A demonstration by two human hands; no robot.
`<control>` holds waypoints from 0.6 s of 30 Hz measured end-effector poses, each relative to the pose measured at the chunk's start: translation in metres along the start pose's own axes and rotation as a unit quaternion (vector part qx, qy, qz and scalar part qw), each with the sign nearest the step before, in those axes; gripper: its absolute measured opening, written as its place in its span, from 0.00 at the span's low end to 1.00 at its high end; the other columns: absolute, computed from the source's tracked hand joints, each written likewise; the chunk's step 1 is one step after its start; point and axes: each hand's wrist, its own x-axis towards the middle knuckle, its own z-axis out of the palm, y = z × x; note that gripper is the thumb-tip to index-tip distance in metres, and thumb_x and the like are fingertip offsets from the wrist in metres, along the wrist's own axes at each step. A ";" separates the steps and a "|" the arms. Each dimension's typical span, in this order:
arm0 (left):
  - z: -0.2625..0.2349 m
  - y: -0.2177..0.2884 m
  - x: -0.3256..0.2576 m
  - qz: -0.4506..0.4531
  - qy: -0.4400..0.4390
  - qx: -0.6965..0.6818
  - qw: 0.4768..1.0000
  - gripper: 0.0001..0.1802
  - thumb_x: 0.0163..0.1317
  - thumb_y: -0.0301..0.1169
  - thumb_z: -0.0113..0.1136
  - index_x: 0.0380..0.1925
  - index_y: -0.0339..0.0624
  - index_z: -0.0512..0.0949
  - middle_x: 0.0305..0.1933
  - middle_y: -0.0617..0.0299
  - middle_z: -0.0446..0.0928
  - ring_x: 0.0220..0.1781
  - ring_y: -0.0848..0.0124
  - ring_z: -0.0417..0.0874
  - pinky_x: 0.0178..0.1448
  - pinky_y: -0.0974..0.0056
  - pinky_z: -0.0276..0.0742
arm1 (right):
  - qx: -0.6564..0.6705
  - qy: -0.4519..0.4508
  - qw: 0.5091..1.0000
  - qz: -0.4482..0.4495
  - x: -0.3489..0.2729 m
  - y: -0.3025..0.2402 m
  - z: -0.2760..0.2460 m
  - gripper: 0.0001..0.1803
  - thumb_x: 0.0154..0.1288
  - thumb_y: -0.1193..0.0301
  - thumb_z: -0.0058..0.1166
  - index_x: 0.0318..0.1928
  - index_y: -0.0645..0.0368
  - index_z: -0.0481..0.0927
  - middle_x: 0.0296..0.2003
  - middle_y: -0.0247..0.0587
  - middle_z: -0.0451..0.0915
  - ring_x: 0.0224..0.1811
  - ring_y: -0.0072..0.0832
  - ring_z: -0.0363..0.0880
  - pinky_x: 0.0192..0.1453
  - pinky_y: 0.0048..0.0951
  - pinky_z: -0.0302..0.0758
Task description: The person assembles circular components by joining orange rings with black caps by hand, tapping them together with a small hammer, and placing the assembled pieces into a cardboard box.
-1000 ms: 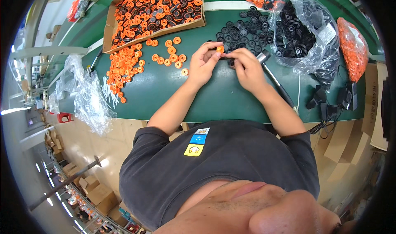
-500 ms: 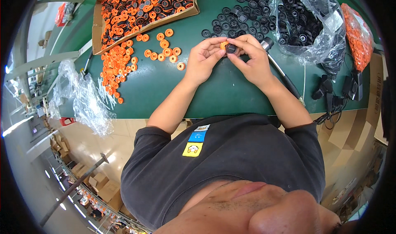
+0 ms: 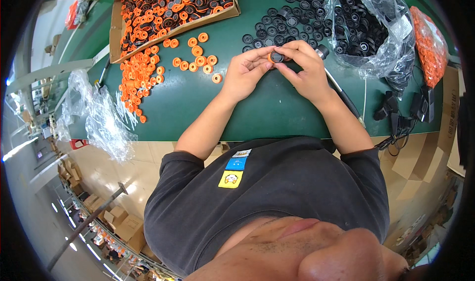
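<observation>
Above the green table, my left hand (image 3: 247, 70) and my right hand (image 3: 306, 70) meet fingertip to fingertip. Pinched between them is a small round part, a black cap (image 3: 277, 57) against an orange ring (image 3: 270, 57). Both hands are closed on it, and the fingers hide some of its rim. Left of my left hand, several loose orange rings (image 3: 200, 61) lie on the table. Beyond my hands spreads a group of black caps (image 3: 271, 31). A hammer (image 3: 341, 90) with a dark grip lies beside my right forearm, its head partly behind my right hand.
A cardboard tray (image 3: 173, 32) of orange-and-black parts stands at the far left, with an orange ring pile (image 3: 138, 78) before it. Far right are a clear bag of black caps (image 3: 363, 33), an orange-filled bag (image 3: 428, 46) and black cabled devices (image 3: 396, 110). Crumpled plastic (image 3: 104, 117) hangs at the left edge.
The black cap and orange ring have come closer together, and the cap now faces up more. My right hand has shifted slightly; both hands stay in the same place over the table.
</observation>
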 end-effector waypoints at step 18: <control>-0.002 0.002 0.000 -0.035 0.009 0.032 0.999 0.22 0.68 0.14 0.55 0.61 0.33 0.77 0.53 0.57 0.84 0.52 0.75 0.85 0.59 0.69 0.82 | -0.049 -0.044 0.997 -0.035 -0.001 -0.001 0.001 0.20 0.55 0.80 0.69 0.50 0.64 0.84 0.44 0.45 0.82 0.43 0.37 0.84 0.46 0.32 0.81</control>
